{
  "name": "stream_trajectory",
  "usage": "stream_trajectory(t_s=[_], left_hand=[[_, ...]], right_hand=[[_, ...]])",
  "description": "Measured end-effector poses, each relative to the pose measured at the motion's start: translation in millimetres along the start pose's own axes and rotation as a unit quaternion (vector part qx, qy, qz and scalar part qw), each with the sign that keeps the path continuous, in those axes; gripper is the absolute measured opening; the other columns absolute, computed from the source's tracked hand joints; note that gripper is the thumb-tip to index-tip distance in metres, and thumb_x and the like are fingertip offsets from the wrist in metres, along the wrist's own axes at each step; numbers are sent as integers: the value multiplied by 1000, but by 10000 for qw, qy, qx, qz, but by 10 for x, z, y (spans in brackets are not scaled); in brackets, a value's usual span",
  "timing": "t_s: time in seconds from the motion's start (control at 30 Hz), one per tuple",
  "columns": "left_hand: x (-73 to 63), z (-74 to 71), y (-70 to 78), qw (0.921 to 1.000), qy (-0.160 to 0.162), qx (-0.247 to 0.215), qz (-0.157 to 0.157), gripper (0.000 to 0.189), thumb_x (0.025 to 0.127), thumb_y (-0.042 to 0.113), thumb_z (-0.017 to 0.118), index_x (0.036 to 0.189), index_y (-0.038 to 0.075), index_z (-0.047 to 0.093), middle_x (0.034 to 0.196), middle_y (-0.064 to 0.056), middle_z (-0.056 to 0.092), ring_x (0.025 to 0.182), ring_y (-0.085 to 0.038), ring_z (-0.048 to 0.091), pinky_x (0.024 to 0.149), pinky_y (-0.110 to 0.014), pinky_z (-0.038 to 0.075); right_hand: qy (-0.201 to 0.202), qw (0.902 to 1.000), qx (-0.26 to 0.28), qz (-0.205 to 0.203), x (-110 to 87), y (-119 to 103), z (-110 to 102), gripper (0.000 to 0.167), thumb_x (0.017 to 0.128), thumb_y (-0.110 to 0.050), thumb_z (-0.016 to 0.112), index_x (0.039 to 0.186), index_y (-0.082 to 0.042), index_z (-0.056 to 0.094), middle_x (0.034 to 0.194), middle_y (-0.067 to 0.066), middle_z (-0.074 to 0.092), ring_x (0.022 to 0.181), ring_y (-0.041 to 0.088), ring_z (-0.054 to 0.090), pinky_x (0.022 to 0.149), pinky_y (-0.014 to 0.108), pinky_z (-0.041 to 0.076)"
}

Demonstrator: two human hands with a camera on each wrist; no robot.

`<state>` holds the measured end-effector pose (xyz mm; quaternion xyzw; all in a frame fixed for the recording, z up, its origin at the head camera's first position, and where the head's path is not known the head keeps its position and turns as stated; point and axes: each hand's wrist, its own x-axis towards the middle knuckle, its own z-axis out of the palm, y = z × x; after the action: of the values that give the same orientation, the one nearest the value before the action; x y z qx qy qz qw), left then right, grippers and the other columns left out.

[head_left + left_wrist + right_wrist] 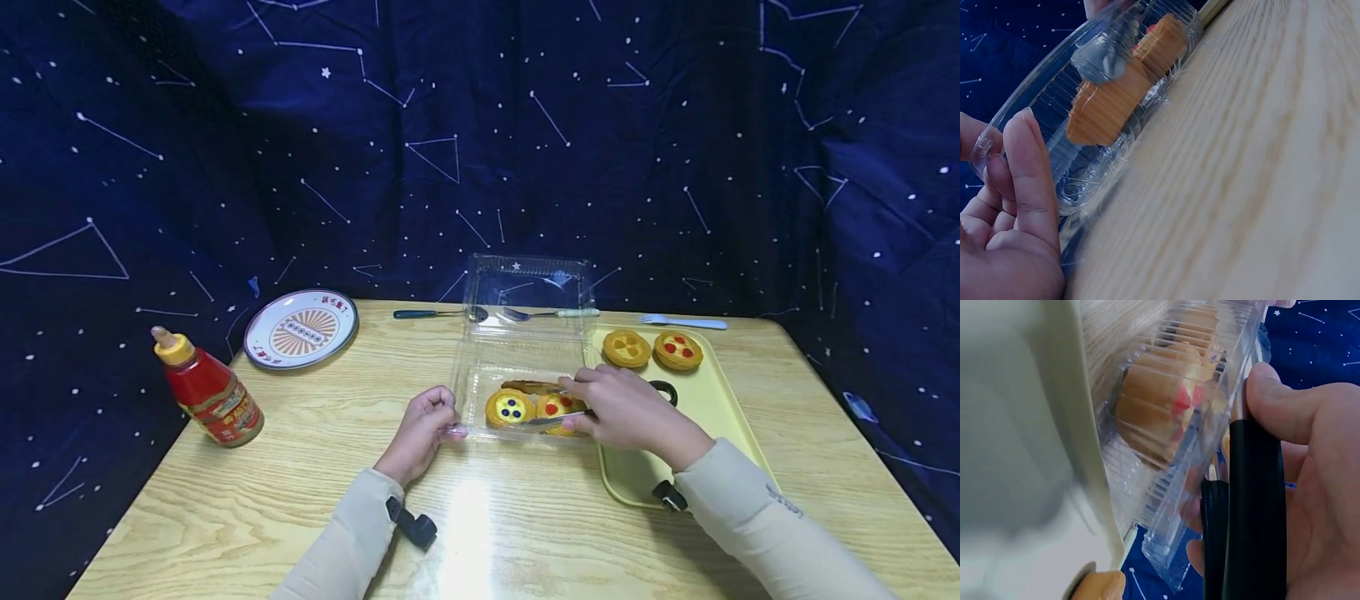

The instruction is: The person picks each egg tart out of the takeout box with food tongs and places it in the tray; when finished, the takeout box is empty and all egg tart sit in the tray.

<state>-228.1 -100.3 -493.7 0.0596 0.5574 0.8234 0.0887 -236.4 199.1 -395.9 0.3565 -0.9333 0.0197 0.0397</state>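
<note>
A clear plastic clamshell box (480, 375) stands with its lid (528, 279) raised at the back. My left hand (423, 429) pinches the box's near left corner between thumb and fingers. Inside sit an egg tart with blue dots (511, 408) and, to its right, a tart with red dots (553, 406). The right hand (626, 408) grips black-handled tongs (1257, 500), thumb on one arm and fingers on the other. In the head view the tong arms reach into the box on either side of the red-dotted tart. The right wrist view shows this tart (1147, 403) through the box wall.
Right of the box, a pale yellow tray (712, 417) bears two more tarts (627, 348) at its back. A spoon (416, 314), a fork (577, 313) and a pale blue fork (682, 322) lie along the back edge. A plate (258, 333) and a red sauce bottle (217, 396) stand left.
</note>
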Motion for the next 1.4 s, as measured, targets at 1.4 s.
stream_trajectory(t_s=[1.4], left_hand=[[-9, 4, -1, 9999, -131, -1, 87, 14, 79, -9, 44, 77, 5, 44, 67, 1, 42, 59, -9, 56, 59, -20, 58]], right_hand=[[2163, 9621, -325, 1630, -932, 307, -81, 52, 84, -28, 75, 127, -2, 62, 113, 19, 66, 97, 42, 60, 66, 58, 47]])
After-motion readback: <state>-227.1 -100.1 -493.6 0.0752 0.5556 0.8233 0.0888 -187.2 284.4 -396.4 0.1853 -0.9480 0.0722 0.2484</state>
